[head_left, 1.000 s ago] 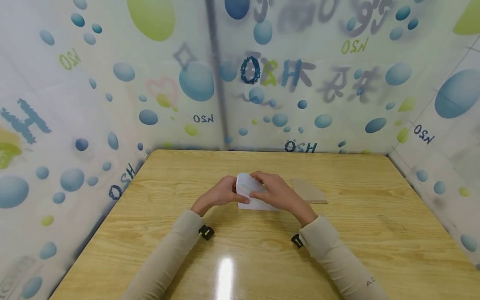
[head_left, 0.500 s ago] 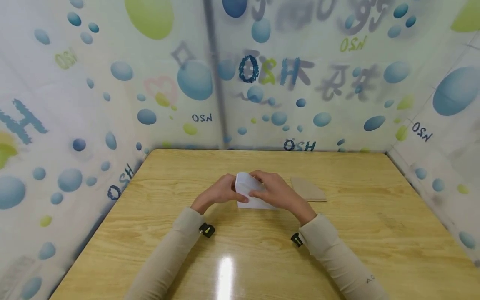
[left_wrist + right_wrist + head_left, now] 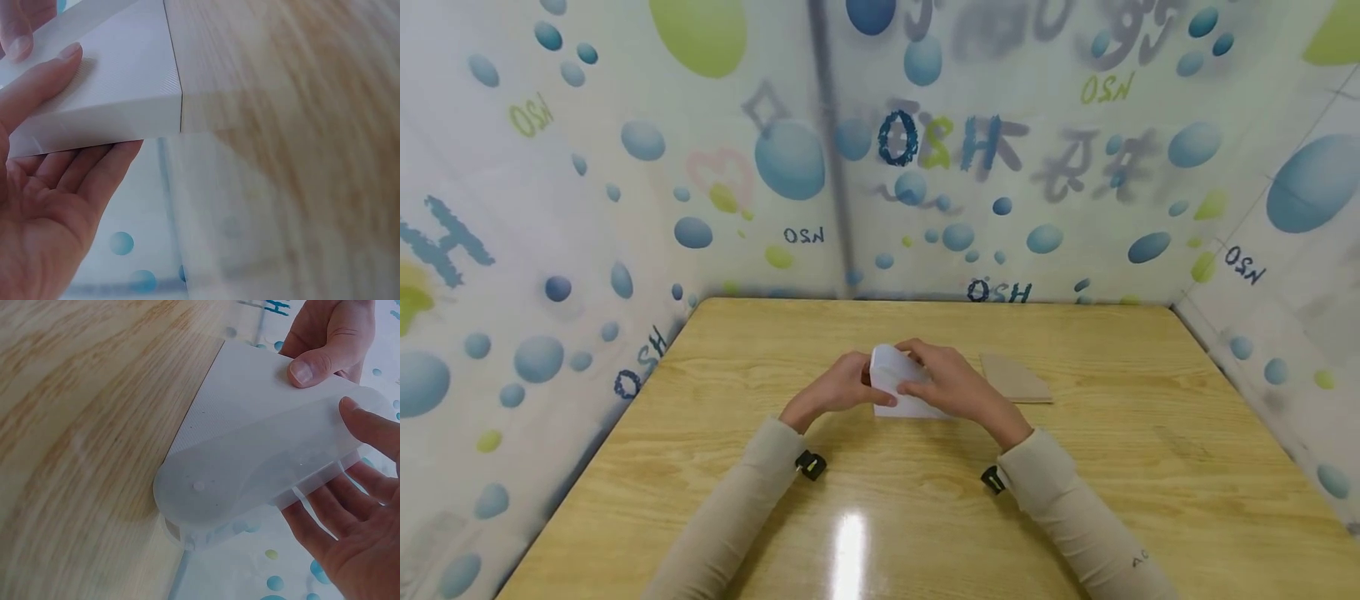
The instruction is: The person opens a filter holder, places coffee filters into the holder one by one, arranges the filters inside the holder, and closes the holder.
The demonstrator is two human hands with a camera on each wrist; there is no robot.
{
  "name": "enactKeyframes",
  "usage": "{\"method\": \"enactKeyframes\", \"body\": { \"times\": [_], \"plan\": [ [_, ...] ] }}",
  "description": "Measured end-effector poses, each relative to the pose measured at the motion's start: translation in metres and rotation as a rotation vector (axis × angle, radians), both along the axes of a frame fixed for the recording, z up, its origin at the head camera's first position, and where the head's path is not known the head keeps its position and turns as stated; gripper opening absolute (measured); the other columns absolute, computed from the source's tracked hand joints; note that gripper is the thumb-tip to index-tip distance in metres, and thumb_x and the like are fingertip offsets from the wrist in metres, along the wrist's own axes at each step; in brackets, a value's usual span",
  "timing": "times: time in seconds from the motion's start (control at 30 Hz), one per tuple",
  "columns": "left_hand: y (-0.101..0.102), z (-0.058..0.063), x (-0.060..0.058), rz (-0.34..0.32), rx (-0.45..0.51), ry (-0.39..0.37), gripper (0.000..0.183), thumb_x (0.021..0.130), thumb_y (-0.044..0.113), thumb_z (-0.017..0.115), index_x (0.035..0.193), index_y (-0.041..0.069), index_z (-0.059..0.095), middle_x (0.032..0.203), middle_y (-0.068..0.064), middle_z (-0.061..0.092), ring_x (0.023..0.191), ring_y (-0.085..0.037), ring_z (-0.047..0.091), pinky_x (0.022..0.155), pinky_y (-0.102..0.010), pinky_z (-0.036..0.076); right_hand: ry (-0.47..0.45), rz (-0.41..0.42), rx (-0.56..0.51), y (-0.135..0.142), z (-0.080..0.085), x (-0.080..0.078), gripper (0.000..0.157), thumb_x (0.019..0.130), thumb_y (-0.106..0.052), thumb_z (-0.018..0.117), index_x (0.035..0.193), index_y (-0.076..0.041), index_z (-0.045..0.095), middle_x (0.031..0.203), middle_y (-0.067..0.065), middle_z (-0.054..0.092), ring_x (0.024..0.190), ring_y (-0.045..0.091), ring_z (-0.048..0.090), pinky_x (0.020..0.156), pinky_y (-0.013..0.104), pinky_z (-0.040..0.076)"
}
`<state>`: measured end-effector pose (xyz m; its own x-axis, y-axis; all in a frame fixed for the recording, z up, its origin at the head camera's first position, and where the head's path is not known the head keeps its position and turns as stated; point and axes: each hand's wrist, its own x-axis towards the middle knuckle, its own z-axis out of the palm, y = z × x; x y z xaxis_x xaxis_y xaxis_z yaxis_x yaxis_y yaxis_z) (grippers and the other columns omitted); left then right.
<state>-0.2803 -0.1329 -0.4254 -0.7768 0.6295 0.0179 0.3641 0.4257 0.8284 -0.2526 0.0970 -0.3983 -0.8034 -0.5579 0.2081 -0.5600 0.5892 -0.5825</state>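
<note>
Between the two hands, a white plastic box (image 3: 891, 403) with a finely ribbed face (image 3: 250, 394) stands on edge on the table. Along one side of it lies a frosted translucent piece (image 3: 237, 465) with rounded ends, like a cover. The left hand (image 3: 844, 385) grips the box at one end, thumb on the ribbed face and fingers behind, as the left wrist view shows. With its thumb on top and fingers underneath, the right hand (image 3: 953, 385) holds the translucent piece. Whether that piece is joined to the box cannot be told.
A flat tan cardboard-like piece (image 3: 1017, 380) with a curved edge lies on the wooden table (image 3: 880, 483), right of the hands. Patterned curtains (image 3: 1000, 167) hang behind the table and along both sides. Dark straps' clips (image 3: 811, 466) sit at the cuffs.
The hands and the box stay nearly in place. The head view has shifted very slightly.
</note>
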Motion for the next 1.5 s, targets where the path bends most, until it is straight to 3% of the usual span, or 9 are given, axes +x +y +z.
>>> {"method": "enactKeyframes", "body": {
  "times": [0.87,1.5],
  "plan": [
    [0.0001,0.0016,-0.0005,-0.009,-0.001,-0.006,0.035,0.09,0.012,0.081,0.12,0.001,0.069,0.104,-0.014,0.076,0.082,-0.011,0.069,0.071,-0.028,0.056,-0.003,0.003,-0.027,0.001,-0.0011,-0.0005,0.057,0.095,-0.021,0.076,0.146,-0.01,0.052,0.121,0.012,0.072,0.108,0.023,0.069,0.093,0.044,0.057],
    [-0.0017,-0.004,-0.0024,-0.022,-0.002,0.015,0.03,0.089,0.011,0.081,0.117,0.003,0.071,0.103,-0.01,0.077,0.082,-0.01,0.07,0.071,-0.027,0.057,-0.019,0.021,-0.028,0.0064,0.0018,-0.0013,0.055,0.096,-0.024,0.076,0.145,-0.014,0.054,0.123,0.009,0.072,0.109,0.022,0.068,0.092,0.045,0.056]
  ]
}}
